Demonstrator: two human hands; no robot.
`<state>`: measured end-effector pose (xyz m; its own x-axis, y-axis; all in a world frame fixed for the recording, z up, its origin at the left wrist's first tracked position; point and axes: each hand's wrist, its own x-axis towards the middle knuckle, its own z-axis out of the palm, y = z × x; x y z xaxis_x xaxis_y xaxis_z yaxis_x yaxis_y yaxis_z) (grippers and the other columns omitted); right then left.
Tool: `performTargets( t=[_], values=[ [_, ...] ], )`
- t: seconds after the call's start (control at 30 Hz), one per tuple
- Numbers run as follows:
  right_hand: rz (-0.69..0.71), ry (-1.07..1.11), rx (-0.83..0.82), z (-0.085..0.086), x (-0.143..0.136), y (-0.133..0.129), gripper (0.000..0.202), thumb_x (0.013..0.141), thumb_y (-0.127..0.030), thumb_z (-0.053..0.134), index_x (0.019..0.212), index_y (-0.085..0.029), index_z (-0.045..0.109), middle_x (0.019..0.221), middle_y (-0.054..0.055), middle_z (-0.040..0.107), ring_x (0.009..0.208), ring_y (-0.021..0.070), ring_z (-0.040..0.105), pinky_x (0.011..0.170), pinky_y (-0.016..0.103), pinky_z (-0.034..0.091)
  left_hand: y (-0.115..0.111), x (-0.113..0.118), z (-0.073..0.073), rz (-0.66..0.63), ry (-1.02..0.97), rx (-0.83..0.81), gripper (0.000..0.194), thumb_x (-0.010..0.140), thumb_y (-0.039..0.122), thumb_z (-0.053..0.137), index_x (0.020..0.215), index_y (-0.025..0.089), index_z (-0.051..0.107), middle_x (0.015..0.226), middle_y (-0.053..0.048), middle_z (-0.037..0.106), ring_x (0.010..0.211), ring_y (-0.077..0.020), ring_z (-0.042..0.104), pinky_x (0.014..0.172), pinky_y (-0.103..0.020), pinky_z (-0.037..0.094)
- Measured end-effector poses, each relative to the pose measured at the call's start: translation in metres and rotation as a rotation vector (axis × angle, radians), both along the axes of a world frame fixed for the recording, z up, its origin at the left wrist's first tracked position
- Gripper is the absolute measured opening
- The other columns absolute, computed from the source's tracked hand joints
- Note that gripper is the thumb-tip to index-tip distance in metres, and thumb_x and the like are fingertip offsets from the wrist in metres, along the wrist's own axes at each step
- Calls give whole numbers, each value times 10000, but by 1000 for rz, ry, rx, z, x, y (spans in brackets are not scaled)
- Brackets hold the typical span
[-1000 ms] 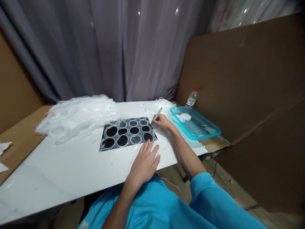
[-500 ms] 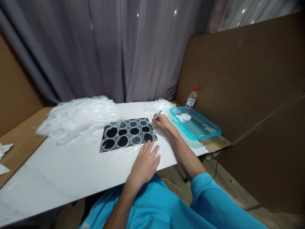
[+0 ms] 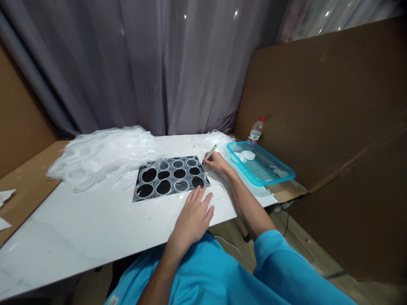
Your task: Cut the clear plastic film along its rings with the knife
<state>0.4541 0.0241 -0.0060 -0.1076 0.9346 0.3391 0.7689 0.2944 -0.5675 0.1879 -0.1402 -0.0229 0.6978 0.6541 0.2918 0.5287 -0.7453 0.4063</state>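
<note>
A black sheet (image 3: 171, 186) with rows of pale-ringed circles lies flat on the white table (image 3: 95, 228). My left hand (image 3: 193, 214) rests palm down with its fingers spread, the fingertips at the sheet's near right edge. Beyond the sheet's right edge, my right hand (image 3: 216, 162) is closed around a slim, pale pen-like tool (image 3: 210, 151), tilted with its upper end away from me. The tool's lower tip is close to the sheet's right edge; whether it touches is too small to tell.
White, film-like material (image 3: 104, 152) is heaped at the back left, with a smaller pile (image 3: 214, 139) behind my right hand. A blue basket (image 3: 280, 180) holding white round pieces (image 3: 248, 155) stands right, near a red-capped bottle (image 3: 256, 130). Cardboard panels (image 3: 330, 97) flank the table.
The tool in my right hand has shifted slightly and stands a little more upright. My left hand has stayed in place.
</note>
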Motion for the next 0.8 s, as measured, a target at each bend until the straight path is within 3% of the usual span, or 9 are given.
performTargets(
  t=[0.23,0.53,0.8],
  values=[
    [-18,-158,-1,5,-6,-3,144,983,-275,682,935,-162,758,831,51,774,779,182,685,718,239,429,1,0,-2,-3,-8,0,508,1160,405,402,1618,233,536,1762,-119,450,1679,-329,340,1357,-585,342],
    [-212,-629,-74,15,-42,-22,220,1069,-232,586,1191,-173,759,1122,191,810,1037,301,760,859,305,454,0,0,-1,1,3,10,502,1158,401,402,1618,242,525,1771,-118,435,1675,-324,350,1355,-570,347],
    [-204,-692,-103,10,-72,-30,347,1056,-161,566,1395,-143,637,1199,236,776,1115,351,759,945,373,507,-1,1,-1,7,17,17,509,1166,395,371,1608,213,549,1758,-140,450,1663,-351,369,1350,-584,344]
  ],
)
